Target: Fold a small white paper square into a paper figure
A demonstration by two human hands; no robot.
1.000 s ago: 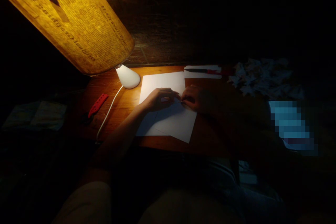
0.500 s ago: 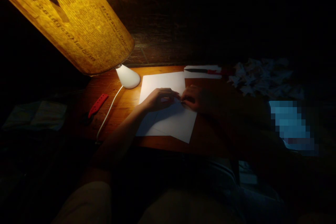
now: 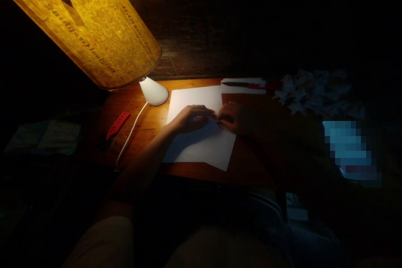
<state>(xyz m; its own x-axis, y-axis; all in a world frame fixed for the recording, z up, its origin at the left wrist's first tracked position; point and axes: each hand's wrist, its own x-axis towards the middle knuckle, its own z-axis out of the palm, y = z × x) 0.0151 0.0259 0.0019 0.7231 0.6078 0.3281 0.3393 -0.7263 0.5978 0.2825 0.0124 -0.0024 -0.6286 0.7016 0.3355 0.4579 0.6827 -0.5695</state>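
White paper sheets lie overlapping on the wooden table under the lamplight. Above them, my left hand is closed, thumb and fingers pinched together. Its fingertips meet those of my right hand, also closed and mostly in shadow. A small pale bit, apparently paper, shows between the fingertips; its shape is mostly hidden. Behind my right hand is a stack of smaller white paper, with a knife with a dark blade and red handle lying across it.
A lamp with a printed yellow shade and white base stands at back left, its white cord running forward. Left of the cord lies a red perforated tool. A pile of crumpled or folded paper pieces is at right, near a blurred bright panel.
The fingertips have shifted very slightly against each other. The paper sheets, lamp and tools stay in place; the whole view has drifted a little.
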